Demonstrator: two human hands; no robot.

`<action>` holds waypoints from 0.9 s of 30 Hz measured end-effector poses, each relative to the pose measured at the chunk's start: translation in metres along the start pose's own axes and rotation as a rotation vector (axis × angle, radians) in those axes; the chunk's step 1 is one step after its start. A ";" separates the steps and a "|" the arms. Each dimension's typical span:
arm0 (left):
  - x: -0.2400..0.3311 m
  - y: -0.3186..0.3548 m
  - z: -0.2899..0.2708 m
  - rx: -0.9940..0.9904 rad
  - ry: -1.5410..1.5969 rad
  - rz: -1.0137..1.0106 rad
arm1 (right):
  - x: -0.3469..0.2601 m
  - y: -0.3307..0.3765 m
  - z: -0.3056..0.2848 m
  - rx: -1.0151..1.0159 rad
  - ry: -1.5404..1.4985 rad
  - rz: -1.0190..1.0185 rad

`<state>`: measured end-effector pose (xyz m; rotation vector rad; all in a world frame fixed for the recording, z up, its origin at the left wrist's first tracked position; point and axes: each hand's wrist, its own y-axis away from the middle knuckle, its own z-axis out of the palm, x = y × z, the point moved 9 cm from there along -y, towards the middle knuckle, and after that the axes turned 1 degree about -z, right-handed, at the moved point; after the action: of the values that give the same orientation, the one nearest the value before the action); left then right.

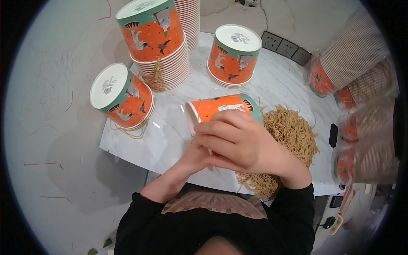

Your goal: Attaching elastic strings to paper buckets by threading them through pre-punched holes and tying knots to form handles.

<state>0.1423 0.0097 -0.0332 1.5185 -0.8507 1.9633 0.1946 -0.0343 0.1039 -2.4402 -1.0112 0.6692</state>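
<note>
An orange and green paper bucket lies tipped on its side, its rim toward the left and its base toward the right. My right hand reaches across it, fingers bent and closed over the rim side. My left hand is under the right one at the same rim; its fingers are hidden. A thin tan strand, apparently a rubber band, crosses the bucket near the rim. Beside my right forearm a heap of tan rubber bands spreads over the table, partly covered by that arm.
Upside-down paper buckets stand at the left and back of the marble-patterned table. A tall bucket stack has a bunch of bands hanging on it. Plastic-wrapped bucket stacks are at the right. Wall sockets line the back edge.
</note>
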 end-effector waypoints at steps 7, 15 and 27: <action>0.001 0.003 -0.012 0.071 0.205 -0.268 | 0.008 0.003 -0.011 0.031 0.096 0.145; 0.027 0.011 -0.018 0.094 0.210 -0.259 | 0.004 0.008 -0.007 -0.108 0.178 0.184; 0.092 0.017 -0.104 0.391 -0.900 -0.035 | 0.035 0.013 -0.033 0.015 0.022 0.193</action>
<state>0.0400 0.0767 0.0351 2.7040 -0.7613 1.4184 0.2422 -0.0228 0.1141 -2.5480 -0.7648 0.7070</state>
